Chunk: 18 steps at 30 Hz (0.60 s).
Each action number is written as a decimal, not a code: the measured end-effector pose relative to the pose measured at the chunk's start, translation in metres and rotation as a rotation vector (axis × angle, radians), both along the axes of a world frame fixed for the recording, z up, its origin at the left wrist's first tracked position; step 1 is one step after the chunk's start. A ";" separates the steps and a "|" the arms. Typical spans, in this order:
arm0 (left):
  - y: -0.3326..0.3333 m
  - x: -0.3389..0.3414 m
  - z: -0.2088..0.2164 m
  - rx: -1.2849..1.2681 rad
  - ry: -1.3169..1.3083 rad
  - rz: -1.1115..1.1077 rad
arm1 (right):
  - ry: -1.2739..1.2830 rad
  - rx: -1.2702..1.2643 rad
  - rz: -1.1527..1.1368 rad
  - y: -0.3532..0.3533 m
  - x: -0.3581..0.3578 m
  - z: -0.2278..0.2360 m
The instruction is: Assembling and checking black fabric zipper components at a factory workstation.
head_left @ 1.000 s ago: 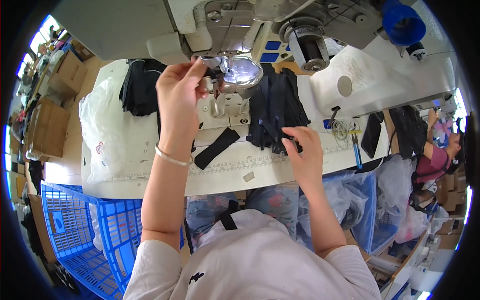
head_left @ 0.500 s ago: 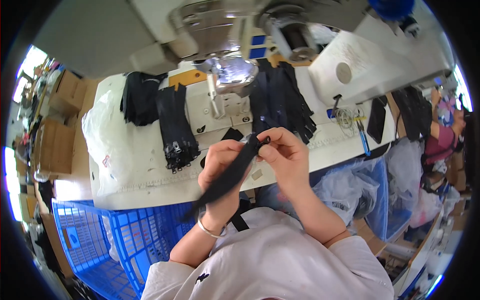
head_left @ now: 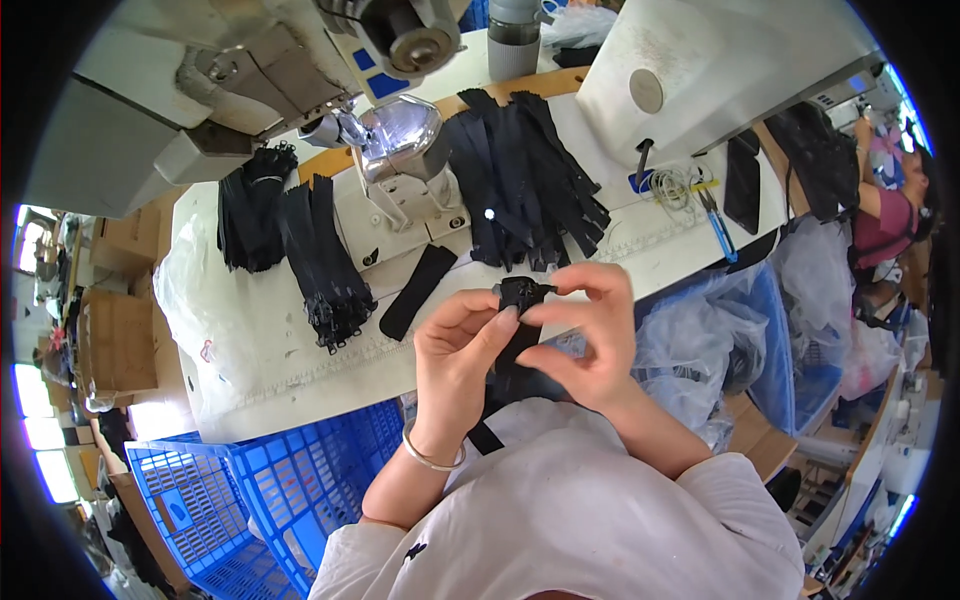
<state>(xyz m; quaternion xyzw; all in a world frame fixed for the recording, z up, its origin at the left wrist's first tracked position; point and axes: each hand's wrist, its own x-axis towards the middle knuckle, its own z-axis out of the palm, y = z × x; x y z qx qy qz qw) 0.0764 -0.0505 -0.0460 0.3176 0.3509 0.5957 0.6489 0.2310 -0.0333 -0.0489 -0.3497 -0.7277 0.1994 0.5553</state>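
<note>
While left hand (head_left: 452, 350) pinches strip (head_left: 521, 293), right hand (head_left: 606, 345) curled

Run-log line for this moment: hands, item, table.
left hand: holds black strip | right hand: fingertips at strip's upper end, thumb apart | white table: black zipper bundles, blue-handled snips

Sewing wkshp — industrial sewing mach. (head_left: 240, 75), black zip bundles (head_left: 322, 250), blue crate (head_left: 245, 452) & cardbd. boxes (head_left: 118, 340) abt.

On the table (head_left: 283, 335), zippers (head_left: 322, 260) lie left of snips (head_left: 718, 228).
</note>
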 end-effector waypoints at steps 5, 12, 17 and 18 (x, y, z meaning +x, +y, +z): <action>-0.002 0.008 -0.007 0.060 -0.025 0.050 | 0.391 -0.462 0.117 0.001 -0.004 -0.007; 0.001 0.006 0.007 0.126 0.174 0.098 | 0.348 -0.659 0.121 -0.004 0.000 -0.005; 0.001 0.002 0.005 0.199 0.209 0.050 | 0.281 -0.701 0.114 -0.006 0.001 0.009; 0.000 0.000 0.002 0.197 0.208 0.050 | 0.263 -0.680 0.095 -0.007 0.000 0.012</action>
